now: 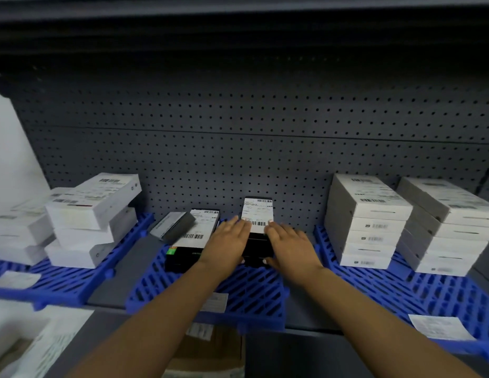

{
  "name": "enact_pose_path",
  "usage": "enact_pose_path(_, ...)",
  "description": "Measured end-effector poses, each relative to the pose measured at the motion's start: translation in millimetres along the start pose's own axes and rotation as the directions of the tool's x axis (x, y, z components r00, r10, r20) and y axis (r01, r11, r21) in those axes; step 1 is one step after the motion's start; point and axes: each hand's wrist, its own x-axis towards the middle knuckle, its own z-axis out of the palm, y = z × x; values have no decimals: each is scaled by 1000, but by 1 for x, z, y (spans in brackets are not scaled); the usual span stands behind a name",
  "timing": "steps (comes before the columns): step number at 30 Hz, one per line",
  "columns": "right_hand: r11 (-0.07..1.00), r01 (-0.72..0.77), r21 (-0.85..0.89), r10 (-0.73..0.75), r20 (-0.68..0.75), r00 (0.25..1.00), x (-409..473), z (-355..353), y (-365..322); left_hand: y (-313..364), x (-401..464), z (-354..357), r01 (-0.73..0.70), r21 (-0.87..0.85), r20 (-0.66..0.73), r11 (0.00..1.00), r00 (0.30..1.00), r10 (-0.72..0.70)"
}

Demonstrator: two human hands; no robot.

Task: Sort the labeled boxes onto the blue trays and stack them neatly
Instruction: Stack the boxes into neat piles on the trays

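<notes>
While both arms reached forward, left hand (229, 239) and right hand (288, 242) lay flat-fingered against the black labeled box stack (258, 236) on the middle blue tray (237, 290), grip wide, thumbs at its front.

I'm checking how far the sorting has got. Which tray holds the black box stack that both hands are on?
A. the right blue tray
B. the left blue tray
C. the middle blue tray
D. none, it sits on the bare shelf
C: the left hand and right hand flank the black box stack standing on the middle blue tray, between the trays of white boxes.
</notes>
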Motion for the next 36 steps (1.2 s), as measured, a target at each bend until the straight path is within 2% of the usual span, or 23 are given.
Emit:
enact_pose_path(6,1000,29,9,-29,28,999,4,-4,3,3,-2,3,45,16,24,999,999,-45)
enact_pose_path(9,996,38,75,-41,31,999,3,-5,8,6,-5,2,66,23,7,998,998,-66)
enact_pose_path(17,964,153,217,-142,-67,988,-11,-18,17,6,-34,-23,93,-77,-190,993,976,-106)
enact_pose_path(23,940,260,222,-244,-97,965,-11,-22,0,-18,-70,-40,119,-51,-254,992,959,-128)
enact_pose_path(28,918,307,249,-290,-106,951,10,-28,-34,-54,-96,-42,152,-70,-232,986,959,-164)
enact_pose_path(36,912,305,275,-299,-64,952,49,-20,-91,-120,-115,-25,136,-192,-176,972,970,-170)
